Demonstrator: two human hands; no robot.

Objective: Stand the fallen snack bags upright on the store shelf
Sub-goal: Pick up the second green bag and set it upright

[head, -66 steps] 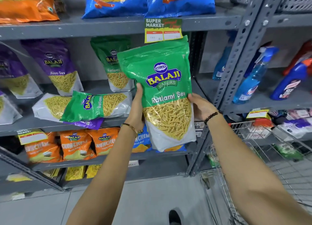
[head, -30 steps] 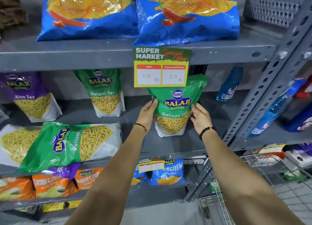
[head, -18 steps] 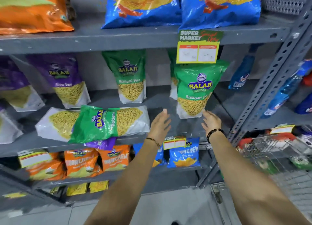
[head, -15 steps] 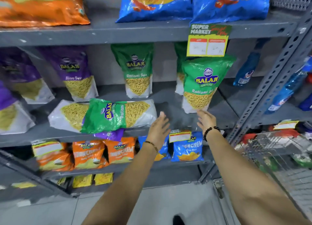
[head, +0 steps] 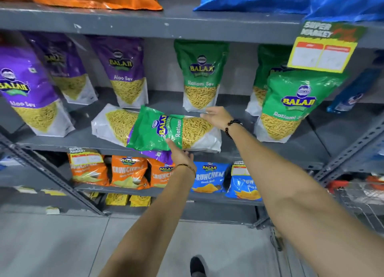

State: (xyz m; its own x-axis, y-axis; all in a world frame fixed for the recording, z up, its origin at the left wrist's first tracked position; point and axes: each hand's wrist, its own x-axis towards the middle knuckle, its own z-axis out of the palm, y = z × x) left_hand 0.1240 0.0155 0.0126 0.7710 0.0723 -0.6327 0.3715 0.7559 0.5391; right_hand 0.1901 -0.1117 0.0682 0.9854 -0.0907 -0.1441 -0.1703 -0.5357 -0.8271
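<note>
The left hand (head: 181, 156) has its fingers spread loosely, one fingertip touching the lower edge of the fallen green bag (head: 172, 131); it grips nothing. The right hand (head: 217, 116) lies flat and unclenched on the bag's upper edge. The glossy, crinkled pouch lies on its side across another fallen bag (head: 113, 124) on the grey metal shelf (head: 280, 150).

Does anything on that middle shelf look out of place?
Yes. A green snack bag lies on its side across a fallen purple bag, overhanging the shelf edge, while neighbouring bags stand upright. Both hands reach for it.
</note>
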